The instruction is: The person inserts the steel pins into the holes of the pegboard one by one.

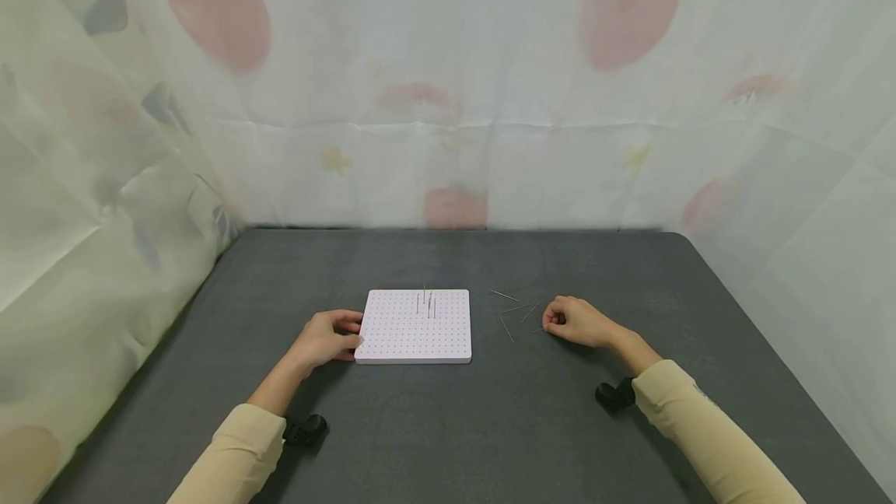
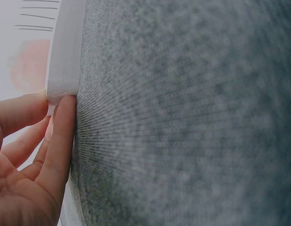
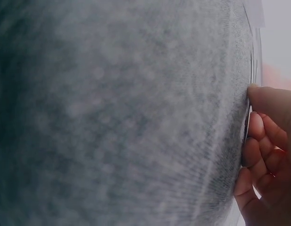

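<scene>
Pale curtain fabric [image 1: 532, 92], printed with blurred red fruit, hangs behind the dark grey table [image 1: 413, 426] we work at. On it, between our two hands, lies a white pegboard [image 1: 406, 339], flat, its longer side running left to right and its face dotted with rows of small holes. Our left hand [image 1: 327, 339] grips the board's left edge between thumb and fingers, as the left wrist view shows up close. Several thin pins [image 1: 430, 306] stand upright in the board, toward its far edge and a little right of its middle, well apart from those left fingers. Our right hand [image 1: 577, 322] is down at the table, to the right of the board and well apart from it, its fingers curled in toward the thumb. A fine pin [image 1: 537, 330] shows just at these fingertips, reaching left toward the board; we cannot tell whether the fingers pinch it or are only beside it, and the right wrist view leaves that unclear too. Four more loose pins [image 1: 516, 308] lie between the board and our right hand, at differing slants, all nearer to that hand than to the left. What counts most, we judge, is the axis: the pin at our right fingertips runs nearly sideways and low, while those in the board are vertical.
</scene>
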Tool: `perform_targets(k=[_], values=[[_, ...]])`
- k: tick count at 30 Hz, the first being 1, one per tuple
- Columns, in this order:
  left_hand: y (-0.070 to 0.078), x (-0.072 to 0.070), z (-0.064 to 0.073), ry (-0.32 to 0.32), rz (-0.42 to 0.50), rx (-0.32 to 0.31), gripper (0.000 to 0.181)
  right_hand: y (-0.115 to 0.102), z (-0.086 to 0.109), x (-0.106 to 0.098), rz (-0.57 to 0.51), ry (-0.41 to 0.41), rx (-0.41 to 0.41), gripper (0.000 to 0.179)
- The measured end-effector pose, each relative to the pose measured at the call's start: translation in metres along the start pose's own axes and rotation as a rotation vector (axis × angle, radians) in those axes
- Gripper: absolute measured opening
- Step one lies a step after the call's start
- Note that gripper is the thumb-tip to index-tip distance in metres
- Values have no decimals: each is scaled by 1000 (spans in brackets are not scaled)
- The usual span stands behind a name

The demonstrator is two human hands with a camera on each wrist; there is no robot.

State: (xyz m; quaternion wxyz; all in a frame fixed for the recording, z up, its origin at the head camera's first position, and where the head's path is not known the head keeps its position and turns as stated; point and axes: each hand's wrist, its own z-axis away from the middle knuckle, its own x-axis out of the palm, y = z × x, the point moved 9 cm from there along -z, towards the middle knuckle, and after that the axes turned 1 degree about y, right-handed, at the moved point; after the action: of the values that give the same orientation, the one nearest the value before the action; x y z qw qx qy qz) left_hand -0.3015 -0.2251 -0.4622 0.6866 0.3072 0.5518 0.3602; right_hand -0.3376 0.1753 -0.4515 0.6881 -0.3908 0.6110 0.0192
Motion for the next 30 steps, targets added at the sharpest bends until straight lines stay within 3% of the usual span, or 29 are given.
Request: perform_targets(k=[12, 30], values=[[2, 0, 0, -2, -3, 6, 51, -2, -5, -1, -73, -26, 72, 8], [-2, 0, -3, -1, -16, -8, 51, -32, -27, -1, -148, 25, 34, 15]])
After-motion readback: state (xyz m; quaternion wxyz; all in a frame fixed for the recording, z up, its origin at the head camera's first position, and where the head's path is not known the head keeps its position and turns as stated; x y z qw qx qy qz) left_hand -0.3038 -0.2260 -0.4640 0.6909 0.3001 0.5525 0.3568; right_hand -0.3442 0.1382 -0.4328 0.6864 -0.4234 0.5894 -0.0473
